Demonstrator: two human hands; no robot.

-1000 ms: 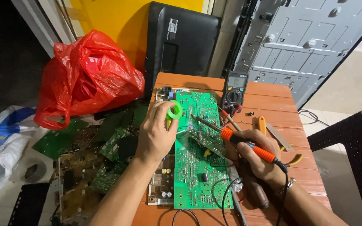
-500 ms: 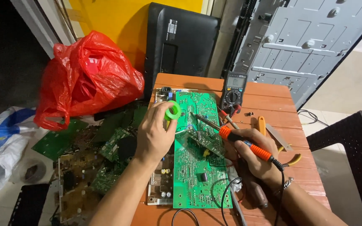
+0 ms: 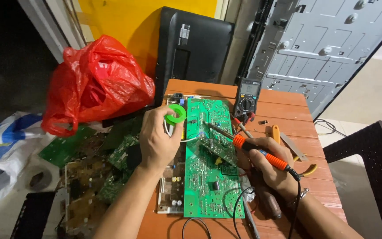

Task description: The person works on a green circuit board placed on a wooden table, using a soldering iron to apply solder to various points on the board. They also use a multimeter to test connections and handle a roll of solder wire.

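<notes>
A large green circuit board (image 3: 211, 177) lies on a small wooden table (image 3: 284, 106). My left hand (image 3: 158, 141) holds a green solder spool (image 3: 175, 114) above the board's upper left corner, with a thin strand of solder running toward the board. My right hand (image 3: 266, 161) grips an orange-handled soldering iron (image 3: 248, 146). Its metal tip points up-left and rests on the upper middle of the board. A smaller green board (image 3: 219, 148) sits tilted under the iron.
A black multimeter (image 3: 247, 101) with probes stands at the table's back. Yellow-handled pliers (image 3: 308, 168) lie at the right. A red plastic bag (image 3: 96, 86), a heap of old boards (image 3: 98, 163), a black monitor (image 3: 191, 48) and a grey metal panel (image 3: 328, 44) surround the table.
Both hands stay nearly still; the soldering iron's tip has shifted only slightly on the board.
</notes>
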